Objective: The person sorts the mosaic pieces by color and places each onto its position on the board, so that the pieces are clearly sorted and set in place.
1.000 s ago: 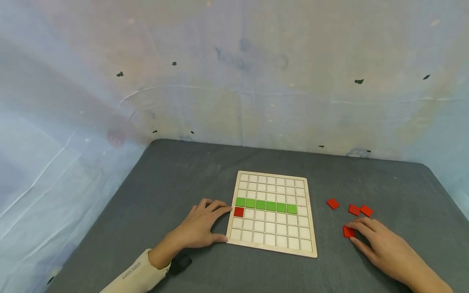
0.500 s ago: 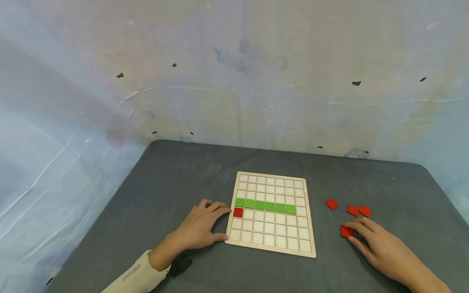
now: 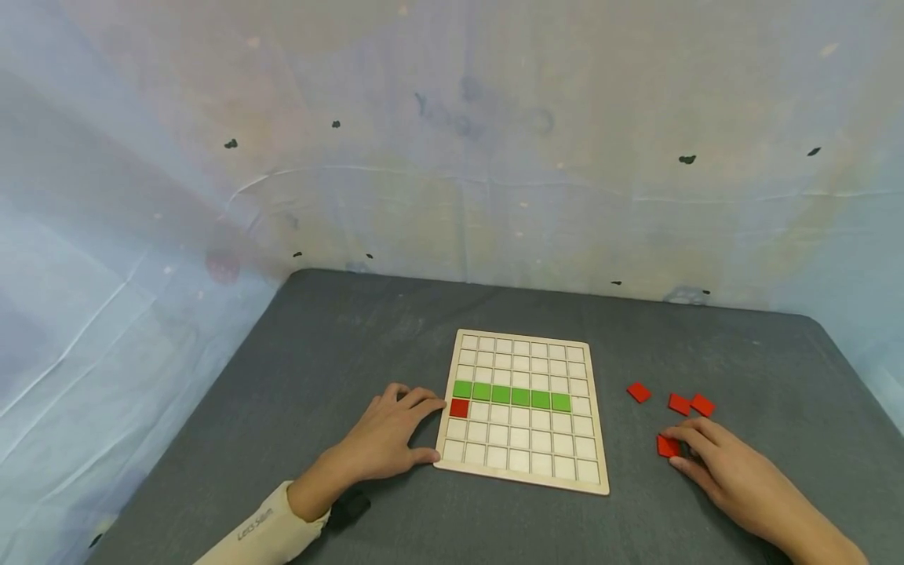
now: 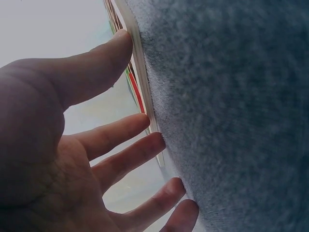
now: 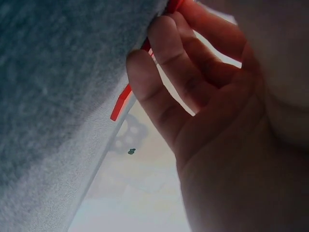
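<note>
A wooden grid board (image 3: 523, 475) lies flat on the dark table. Along one of its rows run several green square tiles (image 3: 520, 399), and a single red tile (image 3: 459, 408) sits in the leftmost cell just below them. My left hand (image 3: 381, 439) touches the board's left edge with thumb and fingertips, fingers spread; the left wrist view shows them against the board's side (image 4: 145, 87). To the right of the board, my right hand (image 3: 749, 479) pinches a loose red square tile (image 3: 667, 446) at the table surface between thumb and fingers. The fingers partly cover that tile.
Beyond the right hand lie three more red tiles: one (image 3: 639, 392) nearer the board, and two (image 3: 679, 404) (image 3: 702, 405) close together. A pale patterned cloth (image 3: 452, 157) hangs behind the grey-black table (image 3: 339, 329) and at its left side.
The head view has shifted very slightly. My right fingers and their red tile have edged a little to the left; my left hand stays at the board's edge.
</note>
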The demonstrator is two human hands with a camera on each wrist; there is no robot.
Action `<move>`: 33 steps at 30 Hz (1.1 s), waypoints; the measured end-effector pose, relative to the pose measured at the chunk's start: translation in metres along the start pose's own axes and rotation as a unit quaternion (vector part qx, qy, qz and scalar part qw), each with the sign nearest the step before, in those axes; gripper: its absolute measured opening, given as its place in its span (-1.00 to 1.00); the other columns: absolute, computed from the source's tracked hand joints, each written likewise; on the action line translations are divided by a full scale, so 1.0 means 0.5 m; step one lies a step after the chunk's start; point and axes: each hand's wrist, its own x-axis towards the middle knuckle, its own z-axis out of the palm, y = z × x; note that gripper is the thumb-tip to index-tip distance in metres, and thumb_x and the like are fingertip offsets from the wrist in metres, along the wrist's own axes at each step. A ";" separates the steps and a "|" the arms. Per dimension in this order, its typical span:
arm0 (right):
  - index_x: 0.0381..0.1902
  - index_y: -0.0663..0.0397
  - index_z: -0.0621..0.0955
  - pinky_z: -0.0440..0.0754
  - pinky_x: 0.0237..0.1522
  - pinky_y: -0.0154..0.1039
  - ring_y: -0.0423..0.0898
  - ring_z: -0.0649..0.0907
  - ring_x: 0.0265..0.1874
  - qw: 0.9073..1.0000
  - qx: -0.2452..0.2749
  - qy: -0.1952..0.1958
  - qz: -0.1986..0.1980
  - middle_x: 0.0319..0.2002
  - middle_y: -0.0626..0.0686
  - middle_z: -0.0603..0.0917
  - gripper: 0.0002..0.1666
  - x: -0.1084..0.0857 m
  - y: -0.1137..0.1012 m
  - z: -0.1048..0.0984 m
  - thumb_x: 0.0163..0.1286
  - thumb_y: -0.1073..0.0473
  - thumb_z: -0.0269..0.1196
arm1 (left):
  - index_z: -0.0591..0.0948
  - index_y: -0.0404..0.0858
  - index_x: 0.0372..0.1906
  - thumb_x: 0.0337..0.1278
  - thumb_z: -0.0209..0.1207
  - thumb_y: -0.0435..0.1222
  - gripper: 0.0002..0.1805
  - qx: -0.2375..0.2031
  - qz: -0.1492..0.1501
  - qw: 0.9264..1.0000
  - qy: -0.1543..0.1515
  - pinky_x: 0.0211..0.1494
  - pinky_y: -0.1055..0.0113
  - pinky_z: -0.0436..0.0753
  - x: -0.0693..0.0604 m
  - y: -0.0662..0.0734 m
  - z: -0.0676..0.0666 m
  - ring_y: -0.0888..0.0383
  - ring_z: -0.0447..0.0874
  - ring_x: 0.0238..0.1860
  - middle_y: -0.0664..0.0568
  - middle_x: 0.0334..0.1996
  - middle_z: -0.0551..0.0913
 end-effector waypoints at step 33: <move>0.02 -0.12 0.53 0.39 -0.45 -0.41 -0.50 0.36 -0.40 0.998 0.061 0.017 0.003 -0.10 -0.18 0.51 -0.56 0.000 0.009 0.004 0.24 0.31 0.40 | 0.52 -0.05 0.32 0.04 0.43 0.02 -0.29 0.007 0.001 1.000 0.003 0.04 -0.14 0.43 -0.001 0.004 0.001 -0.16 0.36 0.25 0.06 0.25 0.49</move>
